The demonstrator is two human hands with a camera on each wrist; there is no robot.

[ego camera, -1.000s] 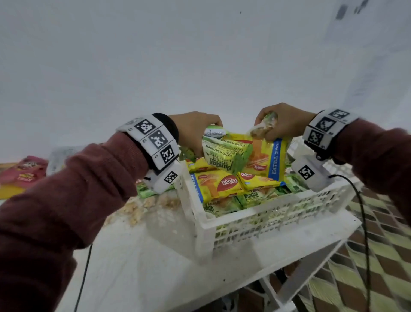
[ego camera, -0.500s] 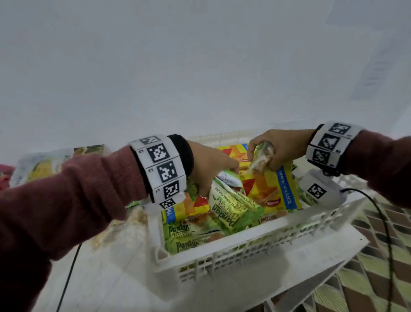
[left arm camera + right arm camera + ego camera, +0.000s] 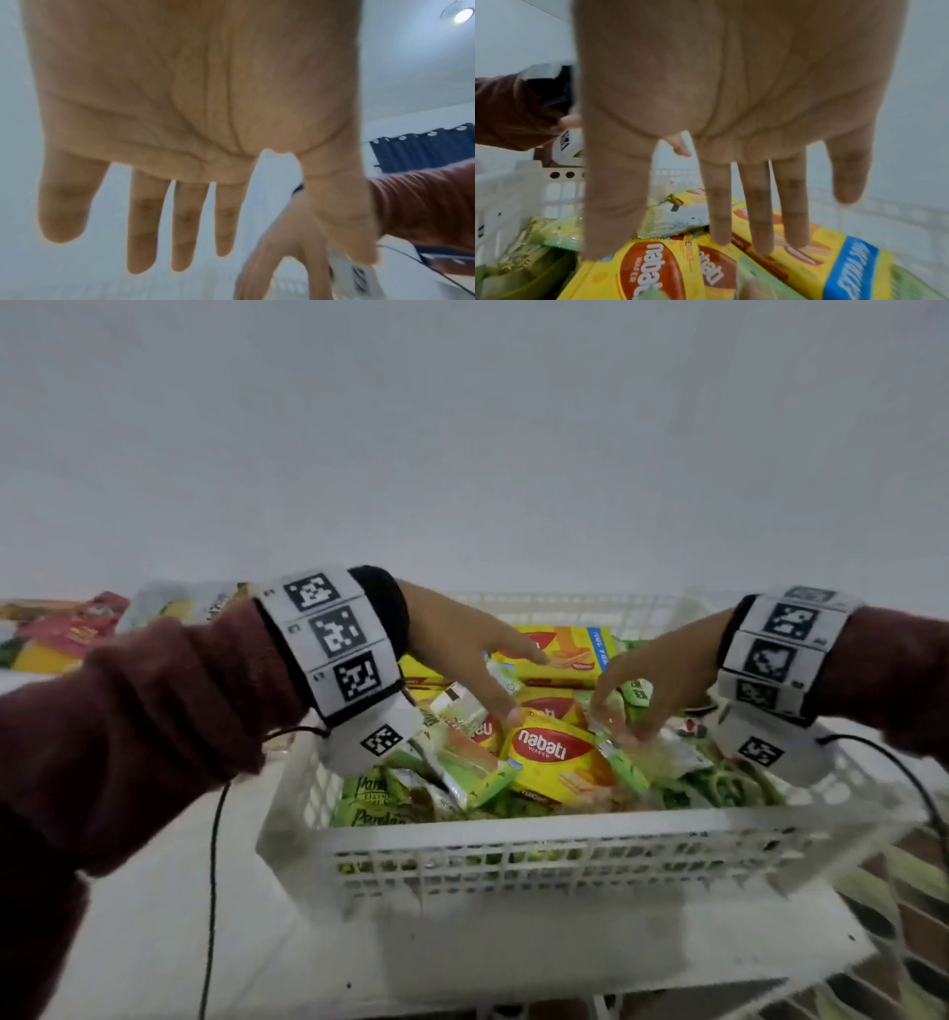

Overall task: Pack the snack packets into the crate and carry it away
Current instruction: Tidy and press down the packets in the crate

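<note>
A white slatted crate [image 3: 565, 834] stands on the table, filled with yellow Nabati wafer packets [image 3: 552, 762] and green pandan packets [image 3: 369, 809]. Both hands hover inside it over the pile. My left hand [image 3: 462, 654] is spread with straight fingers and holds nothing; the left wrist view shows its bare palm [image 3: 180, 101]. My right hand [image 3: 652, 680] is also spread, its fingertips [image 3: 762, 243] touching the top packets. A large yellow pack with a blue band [image 3: 834, 263] lies under those fingers. The crate wall [image 3: 505, 194] rises at the left of the right wrist view.
More packets [image 3: 67, 634] lie on the white table [image 3: 154, 916] at the far left. The crate sits near the table's right corner, with patterned floor [image 3: 898, 891] below. Thin cables [image 3: 213, 865] hang from both wrists. A plain wall stands behind.
Both hands gripped packets above the crate before; they have let go and spread open low over the pile. The dropped packets now lie in the crate.
</note>
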